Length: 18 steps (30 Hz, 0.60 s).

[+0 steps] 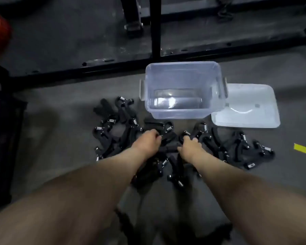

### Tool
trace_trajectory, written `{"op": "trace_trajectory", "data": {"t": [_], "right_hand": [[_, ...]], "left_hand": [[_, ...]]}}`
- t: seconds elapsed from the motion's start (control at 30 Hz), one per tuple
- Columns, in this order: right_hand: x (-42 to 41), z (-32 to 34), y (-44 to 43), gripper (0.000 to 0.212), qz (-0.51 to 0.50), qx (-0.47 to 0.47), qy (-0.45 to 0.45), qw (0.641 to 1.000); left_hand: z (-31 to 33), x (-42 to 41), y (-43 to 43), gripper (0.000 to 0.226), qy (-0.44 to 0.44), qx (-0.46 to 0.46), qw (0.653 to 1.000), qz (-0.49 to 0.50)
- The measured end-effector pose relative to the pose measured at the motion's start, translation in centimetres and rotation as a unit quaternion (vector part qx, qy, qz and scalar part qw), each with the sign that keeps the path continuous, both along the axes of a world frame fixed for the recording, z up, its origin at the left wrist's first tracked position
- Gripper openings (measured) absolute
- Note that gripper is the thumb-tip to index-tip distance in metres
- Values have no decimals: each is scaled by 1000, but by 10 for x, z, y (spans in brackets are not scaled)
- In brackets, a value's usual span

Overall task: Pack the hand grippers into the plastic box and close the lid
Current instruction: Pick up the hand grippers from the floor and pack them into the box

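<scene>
Head view: left hand (147, 141) and right hand (190, 147) are each gripping black hand grippers (121, 113) in the pile lying on the floor (64, 142), just before the clear plastic box (184, 113), which is standing open; its lid (245, 106) is lying just beside it.

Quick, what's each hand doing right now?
Left hand: fingers curled round a hand gripper.
Right hand: fingers curled round a second hand gripper.
</scene>
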State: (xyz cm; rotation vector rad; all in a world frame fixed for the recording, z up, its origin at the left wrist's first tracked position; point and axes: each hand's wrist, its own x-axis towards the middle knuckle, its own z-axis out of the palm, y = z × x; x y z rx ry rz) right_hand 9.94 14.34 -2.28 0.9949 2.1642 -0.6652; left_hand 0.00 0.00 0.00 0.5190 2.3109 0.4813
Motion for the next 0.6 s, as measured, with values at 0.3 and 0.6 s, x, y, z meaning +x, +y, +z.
{"op": "trace_trajectory", "data": {"t": [0.3, 0.6], "right_hand": [[-28, -80, 29, 41, 40, 108, 5, 993], [1, -84, 18, 60, -18, 68, 69, 995]], "left_hand": [[-21, -41, 35, 22, 204, 138, 960, 133], [-30, -68, 65, 64, 69, 183, 934, 298]]}}
